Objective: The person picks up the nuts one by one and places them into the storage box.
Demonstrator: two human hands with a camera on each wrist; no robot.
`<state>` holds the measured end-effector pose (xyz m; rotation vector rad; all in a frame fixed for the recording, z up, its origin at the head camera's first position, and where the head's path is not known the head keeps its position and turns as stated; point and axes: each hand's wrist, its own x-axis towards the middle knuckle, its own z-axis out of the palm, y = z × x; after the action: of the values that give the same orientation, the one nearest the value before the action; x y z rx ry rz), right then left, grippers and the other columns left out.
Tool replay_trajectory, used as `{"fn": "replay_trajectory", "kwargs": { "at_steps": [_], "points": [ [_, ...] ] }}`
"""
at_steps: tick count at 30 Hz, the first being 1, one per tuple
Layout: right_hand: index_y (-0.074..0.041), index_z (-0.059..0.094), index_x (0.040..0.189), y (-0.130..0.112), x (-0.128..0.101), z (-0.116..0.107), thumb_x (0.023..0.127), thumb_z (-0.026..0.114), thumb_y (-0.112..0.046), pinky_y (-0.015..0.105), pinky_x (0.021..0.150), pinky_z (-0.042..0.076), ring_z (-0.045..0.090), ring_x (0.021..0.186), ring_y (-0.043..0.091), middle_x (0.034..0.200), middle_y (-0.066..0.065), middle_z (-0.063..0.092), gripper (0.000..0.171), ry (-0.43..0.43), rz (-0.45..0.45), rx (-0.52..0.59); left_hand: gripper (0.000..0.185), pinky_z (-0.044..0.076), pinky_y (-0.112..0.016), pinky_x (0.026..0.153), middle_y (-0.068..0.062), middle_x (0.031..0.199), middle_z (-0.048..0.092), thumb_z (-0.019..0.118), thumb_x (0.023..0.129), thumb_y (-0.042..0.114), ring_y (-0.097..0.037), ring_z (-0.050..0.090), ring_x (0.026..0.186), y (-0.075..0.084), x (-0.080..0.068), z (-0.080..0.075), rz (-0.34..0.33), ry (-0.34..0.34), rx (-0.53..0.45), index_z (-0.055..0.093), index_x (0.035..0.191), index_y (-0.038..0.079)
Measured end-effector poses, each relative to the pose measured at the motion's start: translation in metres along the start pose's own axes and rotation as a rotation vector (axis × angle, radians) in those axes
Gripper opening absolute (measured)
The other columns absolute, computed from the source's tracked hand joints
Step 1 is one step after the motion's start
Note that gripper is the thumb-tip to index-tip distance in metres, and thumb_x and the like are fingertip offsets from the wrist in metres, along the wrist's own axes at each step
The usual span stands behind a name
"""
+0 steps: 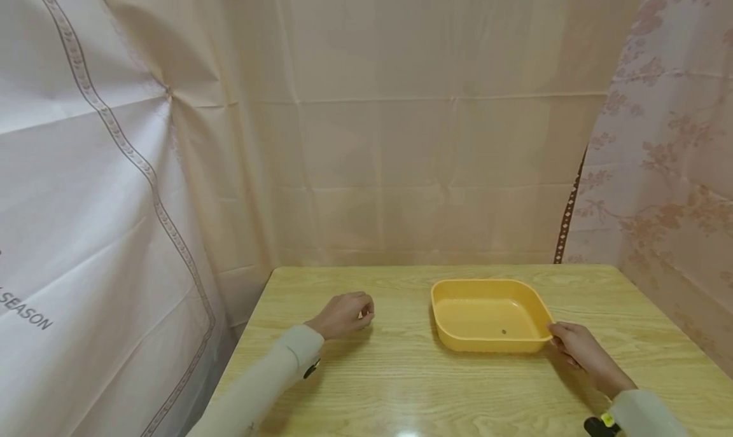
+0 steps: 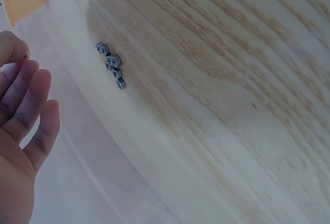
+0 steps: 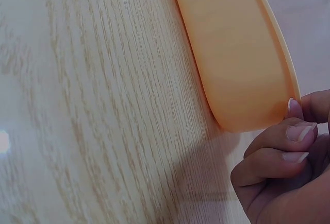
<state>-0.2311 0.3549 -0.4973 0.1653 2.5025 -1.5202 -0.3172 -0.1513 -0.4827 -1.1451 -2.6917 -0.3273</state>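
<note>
A yellow plastic tray (image 1: 475,346) stands on the table to the right, with one small dark nut (image 1: 504,331) on its floor. My right hand (image 1: 584,354) pinches the tray's near right corner, thumb and forefinger at the rim (image 3: 281,38). Left of the tray, my left hand (image 1: 343,315) hovers low over the table, thumb and forefinger tips together and the other fingers bent. I cannot tell whether a nut is between those fingertips. In the left wrist view several metal nuts (image 2: 113,62) lie in a short row on the wood; the head view does not show them.
The light wooden table (image 1: 389,386) has its far edge against a hanging beige cloth (image 1: 412,170). White printed cloth (image 1: 86,233) hangs on the left and flowered cloth (image 1: 676,189) on the right. Bare wood lies between the left hand and the tray.
</note>
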Motion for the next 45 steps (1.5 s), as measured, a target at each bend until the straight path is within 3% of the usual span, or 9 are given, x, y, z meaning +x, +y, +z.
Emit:
{"fn": "replay_trajectory", "kwargs": {
  "at_steps": [14, 27, 45],
  "points": [
    [-0.007, 0.049, 0.083, 0.001, 0.0, -0.001, 0.113, 0.035, -0.034, 0.027, 0.051, 0.038, 0.035, 0.052, 0.01, 0.065, -0.002, 0.04, 0.043, -0.016, 0.02, 0.013, 0.007, 0.049, -0.014, 0.068, 0.009, 0.093, 0.066, 0.067, 0.101, 0.022, 0.001, 0.061, 0.081, 0.01, 0.016, -0.001, 0.051, -0.027, 0.011, 0.069, 0.097, 0.017],
    [-0.006, 0.05, 0.084, 0.002, 0.0, 0.0, 0.113, 0.035, -0.033, 0.026, 0.051, 0.038, 0.035, 0.052, 0.01, 0.066, -0.002, 0.04, 0.042, -0.012, 0.015, 0.024, 0.007, 0.049, -0.015, 0.067, 0.008, 0.094, 0.066, 0.066, 0.102, 0.022, 0.0, 0.06, 0.079, 0.022, 0.025, -0.005, 0.056, -0.031, -0.005, 0.069, 0.1, 0.016],
    [-0.008, 0.048, 0.077, 0.005, 0.004, 0.001, 0.111, 0.037, -0.029, 0.025, 0.049, 0.038, 0.035, 0.05, 0.009, 0.062, -0.004, 0.039, 0.042, 0.015, -0.018, 0.041, 0.007, 0.047, -0.013, 0.066, 0.01, 0.095, 0.065, 0.065, 0.102, 0.024, 0.004, 0.056, 0.078, 0.036, 0.041, -0.006, 0.091, -0.042, 0.032, 0.069, 0.101, 0.019]
  ]
}}
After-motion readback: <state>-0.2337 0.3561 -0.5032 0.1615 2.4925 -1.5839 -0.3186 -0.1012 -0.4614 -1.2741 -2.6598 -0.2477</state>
